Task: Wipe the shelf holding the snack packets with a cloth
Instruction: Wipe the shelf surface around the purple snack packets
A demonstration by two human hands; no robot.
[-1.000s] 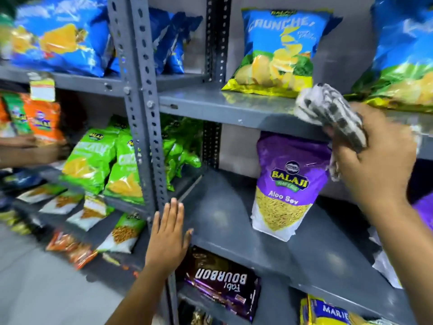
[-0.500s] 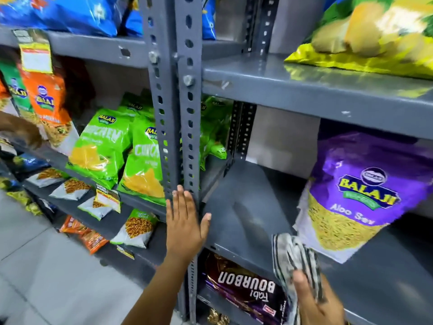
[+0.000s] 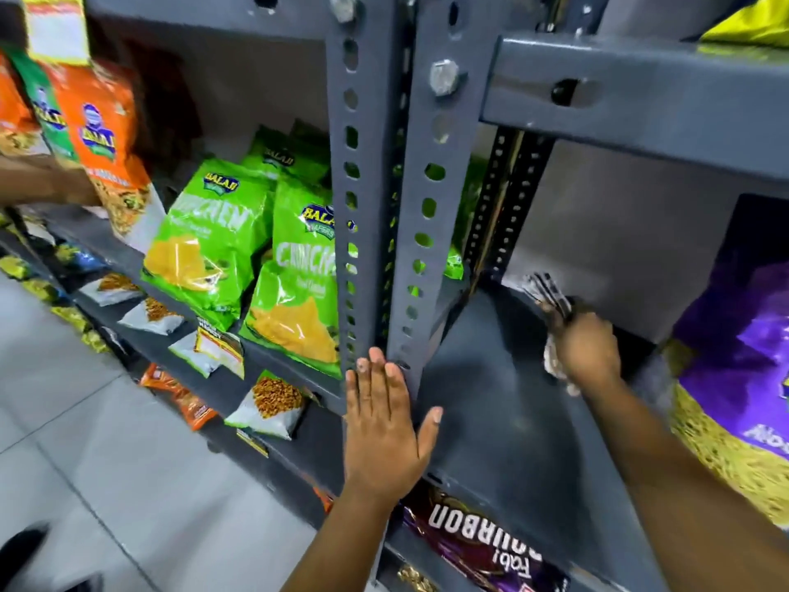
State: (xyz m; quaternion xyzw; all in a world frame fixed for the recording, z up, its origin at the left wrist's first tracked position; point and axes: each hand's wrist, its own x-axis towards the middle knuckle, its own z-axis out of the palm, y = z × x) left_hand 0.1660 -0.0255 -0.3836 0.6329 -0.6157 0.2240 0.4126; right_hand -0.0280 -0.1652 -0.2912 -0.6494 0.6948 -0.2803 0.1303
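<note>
Fingers: left hand lies flat, fingers straight and together, thumb spread, against the perforated grey metal upright at the shelf's front left corner.
Right hand: right hand is closed around the crumpled black-and-white striped cloth.
Cloth: pressed onto the grey metal shelf at its back left corner.
Packet: purple snack packet stands at the shelf's right.
Neighbouring shelf: green crisp packets.

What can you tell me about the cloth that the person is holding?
The cloth is a soft rag, pale with dark stripes, bunched up in the right hand. One end sticks out past the fingers toward the back corner of the grey shelf; another bit shows under the hand. It looks pressed to the shelf, though blurred.
</note>
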